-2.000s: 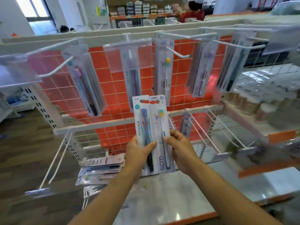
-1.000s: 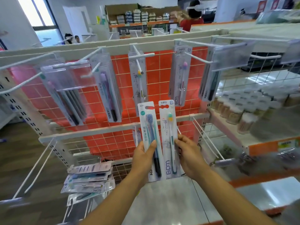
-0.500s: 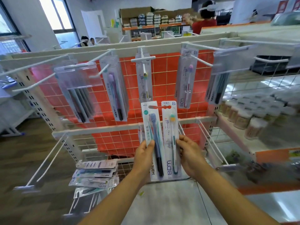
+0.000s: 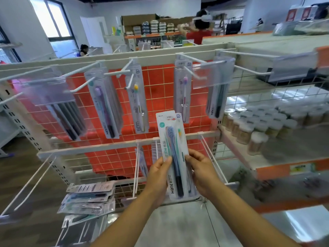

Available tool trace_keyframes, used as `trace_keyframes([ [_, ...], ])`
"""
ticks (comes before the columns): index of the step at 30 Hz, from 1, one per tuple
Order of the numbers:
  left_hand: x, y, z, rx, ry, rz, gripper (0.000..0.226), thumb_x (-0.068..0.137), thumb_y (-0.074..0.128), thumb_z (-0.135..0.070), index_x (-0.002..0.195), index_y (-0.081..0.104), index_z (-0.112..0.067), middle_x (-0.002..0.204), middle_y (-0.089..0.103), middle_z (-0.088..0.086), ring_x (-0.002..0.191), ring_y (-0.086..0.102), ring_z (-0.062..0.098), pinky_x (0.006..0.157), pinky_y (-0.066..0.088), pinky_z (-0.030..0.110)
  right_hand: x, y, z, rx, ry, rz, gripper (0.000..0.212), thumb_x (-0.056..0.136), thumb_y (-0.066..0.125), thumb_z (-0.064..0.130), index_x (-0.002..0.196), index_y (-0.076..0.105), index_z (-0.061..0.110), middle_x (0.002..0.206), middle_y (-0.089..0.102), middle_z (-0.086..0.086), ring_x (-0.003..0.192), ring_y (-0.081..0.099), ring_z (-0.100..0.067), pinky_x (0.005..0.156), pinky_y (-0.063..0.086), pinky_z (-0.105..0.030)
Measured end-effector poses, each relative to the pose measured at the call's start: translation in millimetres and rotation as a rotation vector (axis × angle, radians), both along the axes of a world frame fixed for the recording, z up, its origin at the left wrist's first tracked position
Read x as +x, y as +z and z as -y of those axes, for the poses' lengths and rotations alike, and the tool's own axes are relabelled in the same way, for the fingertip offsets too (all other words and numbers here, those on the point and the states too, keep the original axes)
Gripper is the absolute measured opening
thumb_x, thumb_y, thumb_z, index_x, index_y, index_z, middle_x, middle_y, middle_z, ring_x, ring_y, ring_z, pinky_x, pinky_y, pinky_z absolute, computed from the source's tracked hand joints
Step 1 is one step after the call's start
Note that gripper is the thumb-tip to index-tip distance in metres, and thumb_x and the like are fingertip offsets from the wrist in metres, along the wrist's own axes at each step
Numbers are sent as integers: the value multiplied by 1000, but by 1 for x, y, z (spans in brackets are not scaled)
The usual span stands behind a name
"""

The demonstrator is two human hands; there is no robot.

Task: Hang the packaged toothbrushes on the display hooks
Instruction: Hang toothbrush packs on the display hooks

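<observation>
We are partway through the hanging step. Our left hand [image 4: 158, 177] and right hand [image 4: 201, 173] each grip, thumb on the front, two overlapped toothbrush packs [image 4: 171, 152]. The packs are upright in front of the lower rail [image 4: 106, 147] and on no hook yet. Next we probably need to separate the pair and thread one pack's top hole over a hook tip. Five upper hooks [image 4: 192, 59] carry hanging packs [image 4: 138, 104]. A loose pile [image 4: 89, 198] lies lower left, too blurred to count.
</observation>
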State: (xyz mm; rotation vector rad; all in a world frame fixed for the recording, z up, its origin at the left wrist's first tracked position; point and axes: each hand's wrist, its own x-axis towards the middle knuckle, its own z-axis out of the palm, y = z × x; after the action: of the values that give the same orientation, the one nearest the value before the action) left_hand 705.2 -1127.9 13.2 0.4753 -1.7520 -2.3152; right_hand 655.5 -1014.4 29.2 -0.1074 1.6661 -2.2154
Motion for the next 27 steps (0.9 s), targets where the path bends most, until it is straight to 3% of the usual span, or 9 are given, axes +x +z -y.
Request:
trace_keyframes([
  [12, -1, -1, -18, 30, 8, 15, 21, 100, 48, -22, 109, 66, -15, 103, 74, 9, 98, 70, 25, 83, 55, 39, -2, -4, -16, -4, -15, 41, 19, 97, 50, 6, 102, 68, 11, 93, 75, -7, 75, 72, -14, 60, 54, -23],
  [17, 8, 3, -5, 76, 59, 14, 23, 101, 44, -16, 107, 66, -12, 96, 76, 7, 90, 72, 22, 78, 56, 35, -2, -4, -4, 1, 0, 65, 21, 99, 44, 4, 100, 65, 10, 86, 73, -7, 68, 69, -12, 59, 52, -25],
  [20, 18, 1, 10, 92, 112, 55, 24, 101, 45, -17, 111, 66, -10, 103, 74, 13, 99, 69, 31, 88, 55, 46, 3, -6, 10, -9, 28, 91, 21, 99, 42, 3, 100, 63, 8, 81, 71, -6, 62, 68, -9, 58, 51, -25],
  [23, 29, -4, 29, 47, 128, 92, 22, 100, 50, -20, 113, 65, -11, 105, 73, 12, 101, 69, 33, 93, 53, 52, 12, -8, 29, -13, 66, 103, 19, 99, 44, 5, 103, 62, 4, 85, 74, -8, 68, 70, -13, 57, 53, -24],
  [27, 43, -7, 55, -98, 125, 69, 20, 90, 65, -8, 108, 66, -15, 102, 75, 5, 96, 71, 24, 88, 57, 43, 22, -9, 56, -24, 97, 121, 19, 99, 47, 8, 109, 61, 1, 99, 72, -17, 77, 72, -20, 63, 56, -30],
])
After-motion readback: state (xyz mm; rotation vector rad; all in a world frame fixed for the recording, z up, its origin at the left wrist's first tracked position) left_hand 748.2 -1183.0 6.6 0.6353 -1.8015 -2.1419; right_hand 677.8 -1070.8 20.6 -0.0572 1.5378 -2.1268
